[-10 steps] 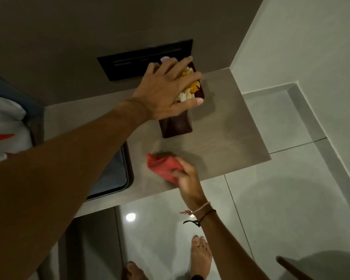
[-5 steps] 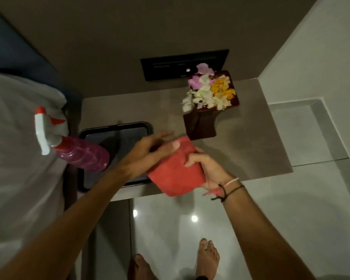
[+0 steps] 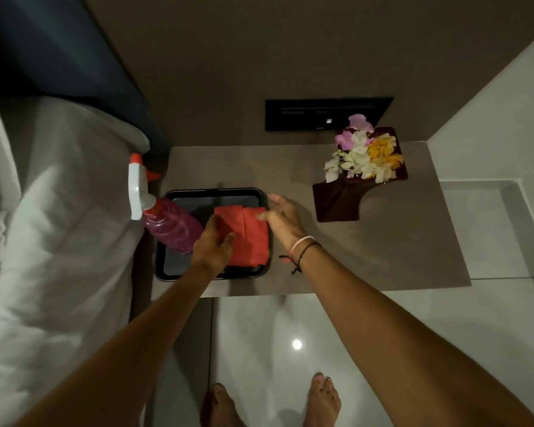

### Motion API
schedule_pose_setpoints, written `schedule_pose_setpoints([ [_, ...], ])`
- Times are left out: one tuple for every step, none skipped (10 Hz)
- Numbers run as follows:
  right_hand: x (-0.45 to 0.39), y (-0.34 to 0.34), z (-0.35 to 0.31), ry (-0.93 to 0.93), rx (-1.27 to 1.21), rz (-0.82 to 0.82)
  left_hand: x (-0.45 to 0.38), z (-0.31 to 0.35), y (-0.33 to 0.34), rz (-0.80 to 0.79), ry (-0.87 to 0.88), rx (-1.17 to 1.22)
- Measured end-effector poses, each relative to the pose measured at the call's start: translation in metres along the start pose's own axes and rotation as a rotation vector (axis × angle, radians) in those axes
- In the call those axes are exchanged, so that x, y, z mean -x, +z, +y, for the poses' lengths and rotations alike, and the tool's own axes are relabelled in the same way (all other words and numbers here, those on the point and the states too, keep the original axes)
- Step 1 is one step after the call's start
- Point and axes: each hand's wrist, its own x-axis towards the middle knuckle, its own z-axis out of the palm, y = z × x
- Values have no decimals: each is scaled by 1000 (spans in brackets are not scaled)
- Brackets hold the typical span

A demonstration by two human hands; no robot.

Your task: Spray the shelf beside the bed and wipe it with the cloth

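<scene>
The folded red cloth (image 3: 251,235) lies in the black tray (image 3: 167,272) at the left of the grey shelf (image 3: 383,254). My left hand (image 3: 212,246) rests on the cloth's left part, fingers pinching its edge. My right hand (image 3: 282,221) hovers at the cloth's right edge, fingers spread, thumb touching it. A pink spray bottle (image 3: 167,224) with a white and red trigger head lies tilted across the tray's left side, its head over the bed.
A dark vase of white, pink and yellow flowers (image 3: 363,160) stands at the shelf's back right. A black switch panel (image 3: 305,114) is on the wall behind. The white bed (image 3: 50,226) is at left. Below are glossy floor tiles and my bare feet.
The cloth went from the shelf surface, held up in both hands, down into the tray. My left hand left the flower vase. The view has shifted left, showing the bed and bottle.
</scene>
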Motion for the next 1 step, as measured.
schedule_pose_setpoints([
  [34,-3,-22,-120,324,-45,24,25,-8,-46,45,-190],
])
